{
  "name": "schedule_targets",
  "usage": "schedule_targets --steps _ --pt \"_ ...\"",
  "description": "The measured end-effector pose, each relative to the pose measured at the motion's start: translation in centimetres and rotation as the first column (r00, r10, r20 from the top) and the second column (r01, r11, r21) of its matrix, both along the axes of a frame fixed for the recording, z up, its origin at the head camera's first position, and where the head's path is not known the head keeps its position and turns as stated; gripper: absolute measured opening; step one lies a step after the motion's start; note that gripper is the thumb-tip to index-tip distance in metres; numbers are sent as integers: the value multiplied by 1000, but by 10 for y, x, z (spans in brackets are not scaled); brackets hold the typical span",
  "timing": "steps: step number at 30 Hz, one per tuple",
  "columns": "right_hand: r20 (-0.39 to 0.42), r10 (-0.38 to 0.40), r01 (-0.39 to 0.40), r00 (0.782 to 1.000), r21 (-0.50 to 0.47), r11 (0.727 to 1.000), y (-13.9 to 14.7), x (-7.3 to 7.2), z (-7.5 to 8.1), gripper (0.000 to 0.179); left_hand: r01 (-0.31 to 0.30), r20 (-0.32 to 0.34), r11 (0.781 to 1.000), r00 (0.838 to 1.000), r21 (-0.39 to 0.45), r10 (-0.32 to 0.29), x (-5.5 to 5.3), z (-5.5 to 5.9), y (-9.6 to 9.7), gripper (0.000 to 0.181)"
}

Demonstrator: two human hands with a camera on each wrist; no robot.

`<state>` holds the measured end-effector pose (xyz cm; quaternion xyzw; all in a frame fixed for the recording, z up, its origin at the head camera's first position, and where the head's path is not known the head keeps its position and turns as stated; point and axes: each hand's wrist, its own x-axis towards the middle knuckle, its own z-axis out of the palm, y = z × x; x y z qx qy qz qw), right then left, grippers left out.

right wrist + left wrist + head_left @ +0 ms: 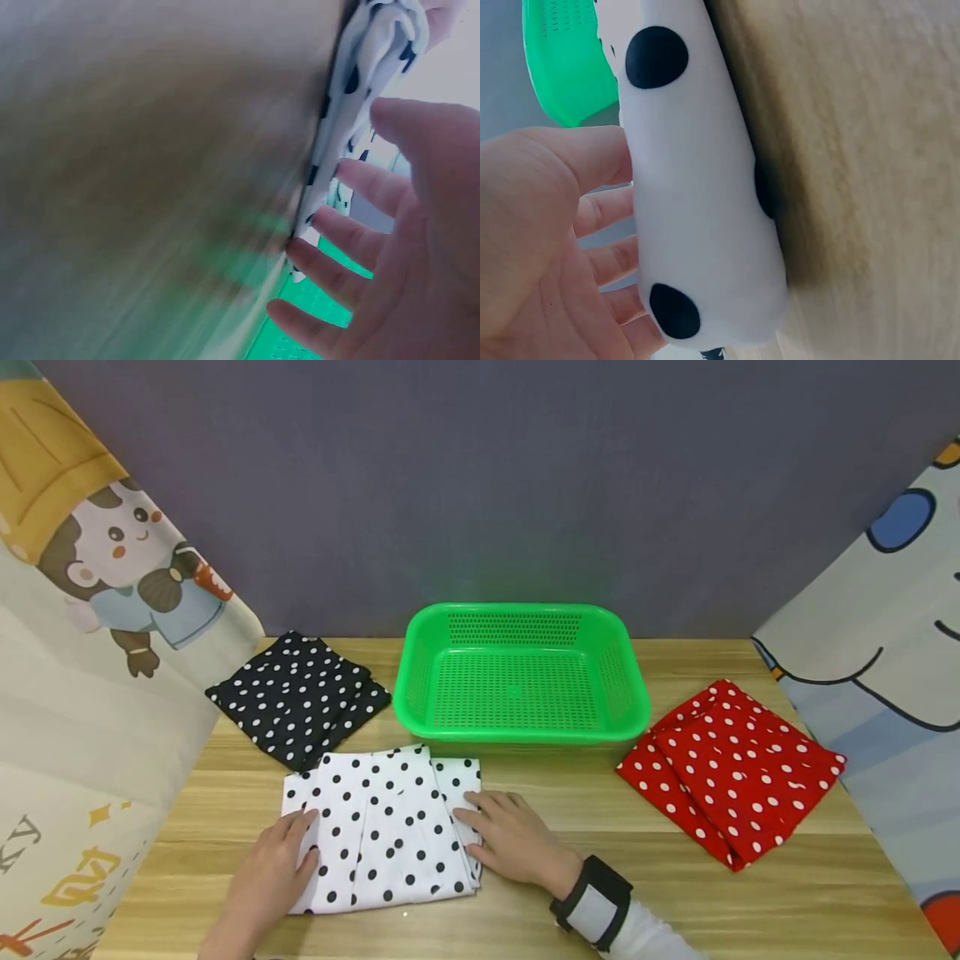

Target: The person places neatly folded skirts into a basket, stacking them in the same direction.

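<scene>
A white cloth with black dots (397,843) lies folded in layers on the wooden table, in front of the basket. On its left edge rests my left hand (273,864), fingertips touching the top layer. My right hand (517,839) lies at the right edge, with its fingers reaching onto the narrower flap there. In the left wrist view the rounded fold of the dotted cloth (697,187) stands beside the left hand (547,240). The right wrist view shows the stacked layers edge-on, with the fingers of the right hand (420,225) extended against them.
A green plastic basket (517,735) stands behind the white cloth. At the back left lies a folded black cloth with white dots (292,693), its corner meeting the white cloth. A folded red cloth with white dots (738,768) lies on the right. Fabric curtains (510,485) surround the table.
</scene>
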<state>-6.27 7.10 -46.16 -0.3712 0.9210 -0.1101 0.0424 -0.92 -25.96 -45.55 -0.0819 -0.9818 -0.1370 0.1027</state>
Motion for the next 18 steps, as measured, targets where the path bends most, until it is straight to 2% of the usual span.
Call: schedule_targets --steps 9,18 --pt "-3 -55 55 999 16 998 6 5 1 45 11 18 1000 1000 -6 -11 2 0 13 49" --pt "37 -120 121 992 -25 992 28 9 2 45 16 60 999 998 -45 -13 2 2 35 48"
